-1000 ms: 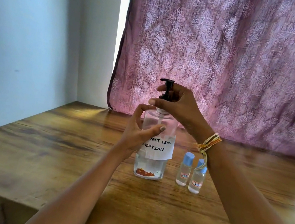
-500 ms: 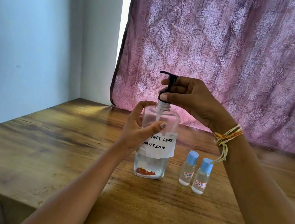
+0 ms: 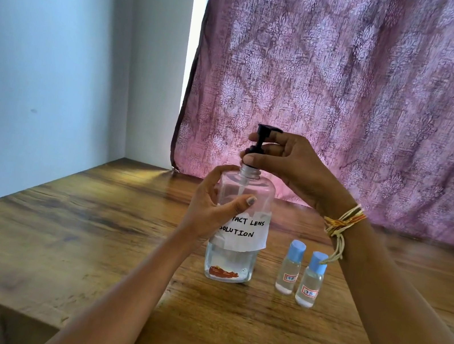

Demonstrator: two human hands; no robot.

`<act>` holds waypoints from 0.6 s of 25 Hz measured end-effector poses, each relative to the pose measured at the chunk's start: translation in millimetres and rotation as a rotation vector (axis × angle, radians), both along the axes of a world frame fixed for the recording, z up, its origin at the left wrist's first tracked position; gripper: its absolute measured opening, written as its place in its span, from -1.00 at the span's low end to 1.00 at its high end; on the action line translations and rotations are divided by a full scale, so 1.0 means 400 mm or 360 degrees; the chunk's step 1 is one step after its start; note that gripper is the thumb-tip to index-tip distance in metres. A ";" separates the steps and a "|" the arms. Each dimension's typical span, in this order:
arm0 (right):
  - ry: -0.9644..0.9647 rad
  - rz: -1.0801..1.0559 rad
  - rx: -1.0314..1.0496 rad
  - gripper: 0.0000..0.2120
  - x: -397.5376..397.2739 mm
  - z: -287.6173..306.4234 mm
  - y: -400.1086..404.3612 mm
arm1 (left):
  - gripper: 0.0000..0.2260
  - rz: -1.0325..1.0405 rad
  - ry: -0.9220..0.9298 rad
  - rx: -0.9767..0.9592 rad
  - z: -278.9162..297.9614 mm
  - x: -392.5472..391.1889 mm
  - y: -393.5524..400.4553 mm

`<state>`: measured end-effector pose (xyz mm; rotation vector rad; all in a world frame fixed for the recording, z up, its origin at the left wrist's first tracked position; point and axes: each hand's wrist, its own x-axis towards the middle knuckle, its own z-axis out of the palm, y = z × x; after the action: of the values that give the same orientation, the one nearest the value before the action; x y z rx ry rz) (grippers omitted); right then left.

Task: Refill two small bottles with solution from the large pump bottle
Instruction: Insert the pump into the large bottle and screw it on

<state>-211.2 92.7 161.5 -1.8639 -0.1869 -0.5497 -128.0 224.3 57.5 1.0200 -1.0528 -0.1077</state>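
The large pump bottle (image 3: 236, 233) stood upright on the wooden table (image 3: 76, 221), toward its middle, with a paper label reading "contact lens solution" wrapped round its body and only a shallow pool of clear liquid at the bottom. The left hand (image 3: 210, 208) wrapped its fingers and thumb round the bottle's upper body, apparently to brace it against twisting. The right hand (image 3: 290, 164) pinched the black pump head (image 3: 259, 144) at its collar between thumb and fingertips; the collar sat just above the bare threaded neck, which suggests the pump was being unscrewed and lifted out so the solution could be poured. Just right of the big bottle, two small bottles (image 3: 300, 271) with blue caps stood side by side, still capped, probably kept close for filling. A pink curtain (image 3: 354, 88) hung beyond the far edge.
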 end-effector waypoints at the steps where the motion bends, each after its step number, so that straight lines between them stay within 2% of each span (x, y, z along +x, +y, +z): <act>1: -0.0055 -0.0208 -0.0100 -0.60 0.006 -0.003 0.009 | -0.64 0.0002 0.0002 -0.0005 0.000 0.001 -0.001; 4: -0.0255 -0.0672 -0.0379 -0.48 0.026 -0.027 0.049 | -0.61 0.0025 0.0010 -0.0040 -0.001 -0.002 -0.003; 6: -0.0211 -0.0718 -0.0447 -0.40 0.031 -0.033 0.059 | -0.61 0.0032 0.0011 -0.0062 -0.002 -0.003 -0.004; 7: -0.0114 -0.0591 -0.0413 -0.42 0.028 -0.029 0.053 | -0.62 0.0036 0.0007 -0.0064 -0.002 -0.003 -0.003; 9: 0.0071 -0.0115 -0.0198 -0.53 0.017 -0.016 0.027 | -0.60 0.0028 -0.0007 -0.0059 0.000 -0.002 -0.001; 11: 0.0114 0.0239 -0.0004 -0.53 0.001 -0.003 -0.005 | -0.54 -0.0008 -0.0010 -0.0054 0.003 -0.002 0.001; 13: 0.0079 0.0327 0.0067 -0.51 -0.004 0.001 -0.022 | -0.52 -0.0020 -0.0010 -0.0047 0.006 -0.005 0.003; 15: 0.0050 0.0200 0.0070 -0.44 0.003 -0.004 -0.021 | -0.51 -0.0030 -0.0018 -0.0046 0.008 -0.007 0.004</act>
<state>-210.1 84.4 160.1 -1.8035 -0.2670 -0.4348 -130.7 225.9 60.9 0.9855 -1.0714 -0.1020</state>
